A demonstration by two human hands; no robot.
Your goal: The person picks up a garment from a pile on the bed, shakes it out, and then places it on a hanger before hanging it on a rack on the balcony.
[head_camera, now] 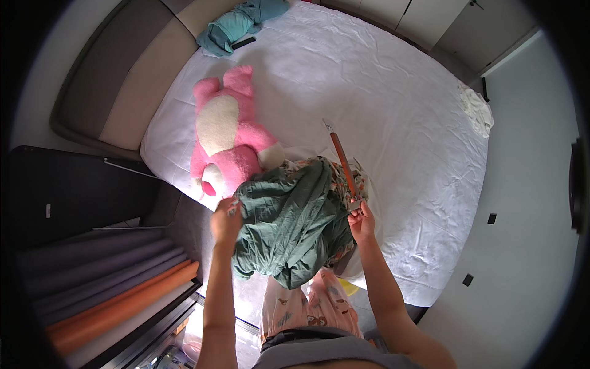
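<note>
A heap of crumpled dark green cloth [288, 217] lies at the bed's near edge and hangs down over my legs. Floral-patterned fabric [339, 184] shows beneath it on the right. My right hand [361, 222] grips the near end of a long, narrow orange-brown stick [343, 161], with a small grey piece at the fingers. The stick's far end is clear or whitish and points away over the bed. At the cloth's left edge is my left hand [226, 221], slightly blurred, fingers curled. Something small and pale shows at its fingertips; whether it grips the cloth is unclear.
A pink and cream plush bear [221, 124] lies on the white-sheeted bed [405, 138], left of the cloth. Teal fabric [230, 27] and a dark, flat device [244, 43] are by the headboard [133, 78]. Orange fabric [124, 304] stands at lower left.
</note>
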